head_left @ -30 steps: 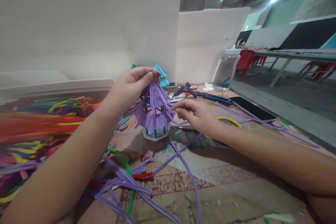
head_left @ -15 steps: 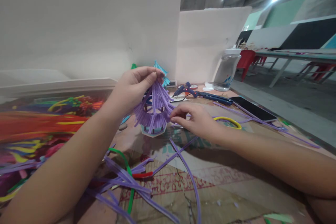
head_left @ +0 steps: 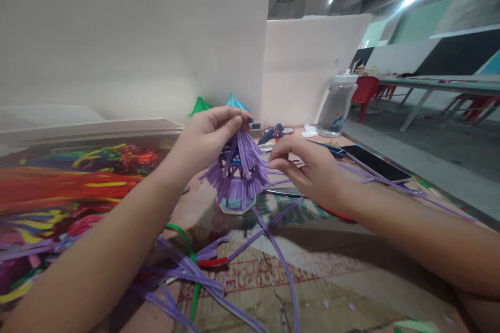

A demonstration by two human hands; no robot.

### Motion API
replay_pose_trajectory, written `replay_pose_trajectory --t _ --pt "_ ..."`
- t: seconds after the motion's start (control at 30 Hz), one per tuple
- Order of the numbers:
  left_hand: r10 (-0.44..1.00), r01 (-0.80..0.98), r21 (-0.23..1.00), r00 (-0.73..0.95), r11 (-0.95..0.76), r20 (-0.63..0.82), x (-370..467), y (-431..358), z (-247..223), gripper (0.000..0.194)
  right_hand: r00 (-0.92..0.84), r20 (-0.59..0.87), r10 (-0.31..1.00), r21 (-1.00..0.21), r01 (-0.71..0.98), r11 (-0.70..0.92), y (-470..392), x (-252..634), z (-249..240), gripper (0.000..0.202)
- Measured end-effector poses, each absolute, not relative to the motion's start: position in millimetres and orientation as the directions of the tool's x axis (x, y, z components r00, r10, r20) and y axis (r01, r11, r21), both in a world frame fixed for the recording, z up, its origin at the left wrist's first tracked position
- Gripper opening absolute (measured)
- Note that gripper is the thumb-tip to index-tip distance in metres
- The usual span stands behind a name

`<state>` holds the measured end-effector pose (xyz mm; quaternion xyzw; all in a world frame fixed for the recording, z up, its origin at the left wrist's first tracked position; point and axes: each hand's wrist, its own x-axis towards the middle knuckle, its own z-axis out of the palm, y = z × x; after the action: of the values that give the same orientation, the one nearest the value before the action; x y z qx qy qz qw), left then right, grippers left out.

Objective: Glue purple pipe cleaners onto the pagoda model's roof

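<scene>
A small pavilion model with two tiers of purple pipe-cleaner roof and a pale octagonal base is in the middle, slightly tilted. My left hand pinches the tip of its upper roof between thumb and fingers. My right hand is just right of the roof edge, thumb and index finger curled close together; whether anything small is between them is too small to tell. Cut purple strips, a green strip and a short red piece lie on the table in front of the model.
Behind are a glue gun, a clear bottle and green and blue roofed models. A black phone lies at right. Colourful pipe cleaners fill the left. Pale boards stand behind the table.
The model has moved slightly right and towards me, tilting a little, with my left hand still at its top. My right hand has shifted right and up, off the roof edge.
</scene>
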<state>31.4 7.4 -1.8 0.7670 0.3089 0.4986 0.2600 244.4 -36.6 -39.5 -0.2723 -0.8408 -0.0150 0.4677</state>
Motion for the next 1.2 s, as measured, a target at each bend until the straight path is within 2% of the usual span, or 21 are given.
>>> replay_pose_trajectory --t 0.13,0.43,0.53,0.7,0.97,1.2 --pt "0.724 0.173 0.717 0.342 -0.675 0.599 37.4 -2.0 -3.1 0.026 -0.441 0.823 0.359 -0.098 0.512 0.854 -34.6 246.4 -38.6 0.013" --pt "0.711 0.210 0.686 0.336 -0.696 0.618 41.2 -8.0 -4.1 0.026 -0.501 0.807 0.313 0.008 0.539 0.842 -30.5 245.4 -44.3 0.014" --pt "0.703 0.230 0.669 0.332 -0.706 0.629 41.5 -8.8 -4.6 0.025 -0.467 0.818 0.336 -0.035 0.543 0.839 -30.8 243.8 -44.4 0.014" --pt "0.697 0.268 0.645 0.331 -0.716 0.636 41.1 -9.1 -5.7 0.026 -0.368 0.813 0.452 -0.198 0.555 0.808 -30.4 242.0 -45.3 0.010" --pt "0.680 0.268 0.627 0.351 -0.731 0.643 42.8 -13.2 -5.0 0.025 -0.422 0.773 0.474 -0.178 0.573 0.800 -28.0 243.1 -43.6 0.014" --pt "0.677 0.259 0.629 0.368 -0.733 0.638 39.7 -9.5 -3.6 0.024 -0.320 0.798 0.510 -0.299 0.524 0.797 -35.1 244.8 -36.9 0.009"
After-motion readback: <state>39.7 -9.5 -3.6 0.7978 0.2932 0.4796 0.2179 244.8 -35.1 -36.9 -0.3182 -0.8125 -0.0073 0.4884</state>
